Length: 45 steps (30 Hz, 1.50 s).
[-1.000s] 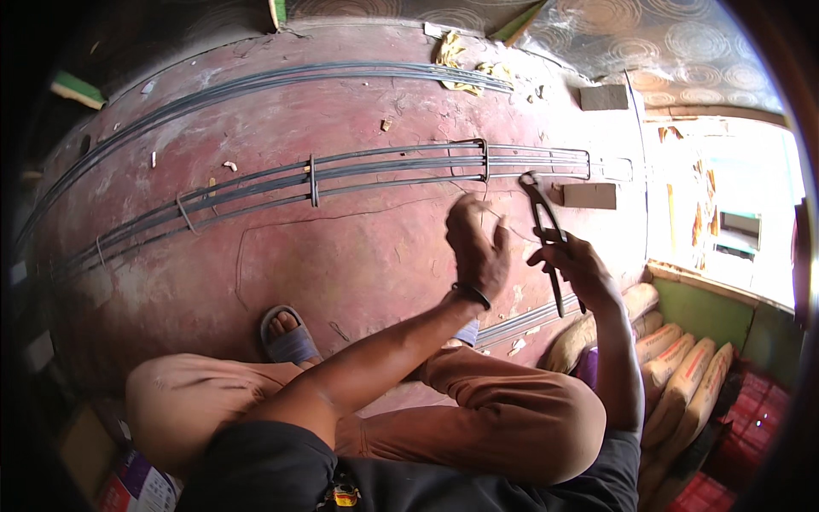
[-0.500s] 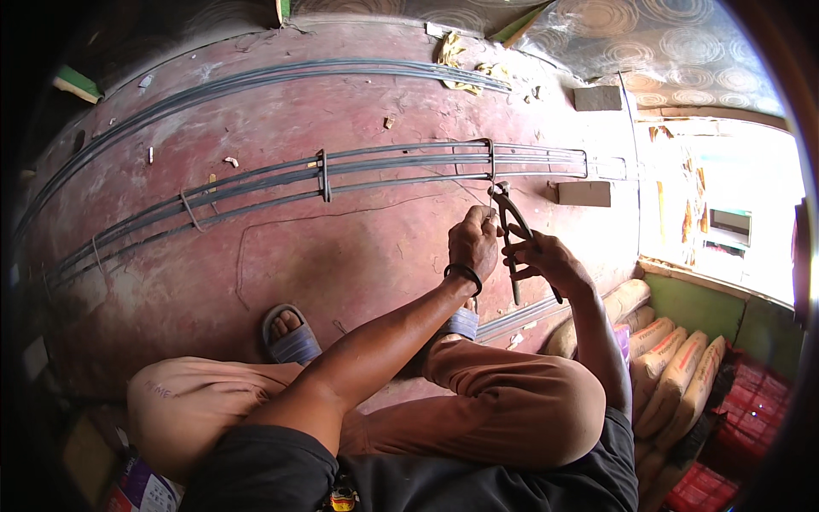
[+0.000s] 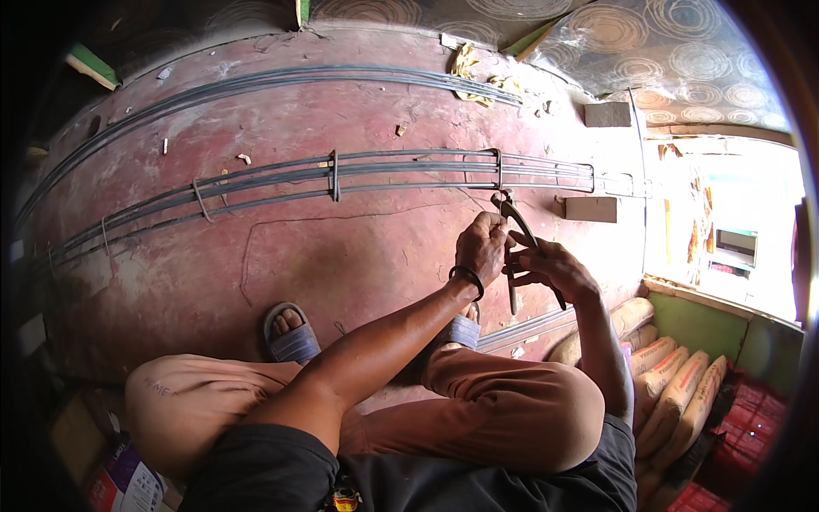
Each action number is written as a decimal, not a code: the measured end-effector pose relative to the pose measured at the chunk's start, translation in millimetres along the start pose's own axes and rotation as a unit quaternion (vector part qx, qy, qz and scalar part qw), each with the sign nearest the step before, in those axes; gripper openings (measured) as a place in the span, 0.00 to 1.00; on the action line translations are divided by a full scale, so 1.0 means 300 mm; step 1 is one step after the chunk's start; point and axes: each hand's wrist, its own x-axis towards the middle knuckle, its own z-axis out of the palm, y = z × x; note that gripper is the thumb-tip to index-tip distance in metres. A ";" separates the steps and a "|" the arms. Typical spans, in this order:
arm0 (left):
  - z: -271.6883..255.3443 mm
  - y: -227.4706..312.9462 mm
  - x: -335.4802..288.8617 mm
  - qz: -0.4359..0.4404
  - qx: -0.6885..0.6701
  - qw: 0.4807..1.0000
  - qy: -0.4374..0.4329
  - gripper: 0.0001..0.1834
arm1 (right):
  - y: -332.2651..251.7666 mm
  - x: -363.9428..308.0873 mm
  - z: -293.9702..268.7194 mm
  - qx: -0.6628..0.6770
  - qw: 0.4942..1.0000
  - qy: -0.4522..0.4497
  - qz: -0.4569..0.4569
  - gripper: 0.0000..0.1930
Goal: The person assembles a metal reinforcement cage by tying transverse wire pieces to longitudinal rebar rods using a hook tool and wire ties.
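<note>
My right hand (image 3: pixel 554 267) is wrapped around the spread handles of dark tying pincers (image 3: pixel 524 227). Their jaws sit just below a stirrup (image 3: pixel 499 169) on the long cage of steel bars (image 3: pixel 281 178). Close beside the pincers, my left hand (image 3: pixel 483 246) is closed, its fingertips pinching what looks like thin tie wire near the jaws; the wire is mostly hidden by the fingers. The cage lies across the floor in front of me, with several stirrups spaced along it.
More loose bars (image 3: pixel 281 75) lie beyond the cage. Concrete blocks (image 3: pixel 591 209) rest by its right end. Loose wire (image 3: pixel 341 218) trails over the red floor. Filled sacks (image 3: pixel 674 388) and red packages (image 3: pixel 751 427) are at the right. My sandalled feet (image 3: pixel 293 334) are below the cage.
The whole view has shifted slightly, so the floor and bars appear lower and further right. Both hands keep nearly the same place and grip beside the stirrup.
</note>
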 end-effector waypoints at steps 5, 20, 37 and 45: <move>0.001 -0.035 0.015 0.024 -0.014 0.999 0.015 0.12 | 0.001 0.015 0.022 -0.017 1.000 -0.009 -0.008 0.30; 0.012 -0.052 0.031 0.018 -0.030 0.999 0.029 0.08 | 0.015 0.033 0.036 -0.045 0.998 0.039 -0.012 0.28; 0.034 -0.005 0.154 -0.094 -0.286 0.943 -0.144 0.15 | 0.021 -0.072 0.177 -0.724 0.616 0.293 -0.102 0.39; -0.038 -0.325 0.269 -0.011 -0.327 0.937 0.120 0.17 | 0.036 -0.050 0.111 -0.753 0.576 0.316 -0.043 0.38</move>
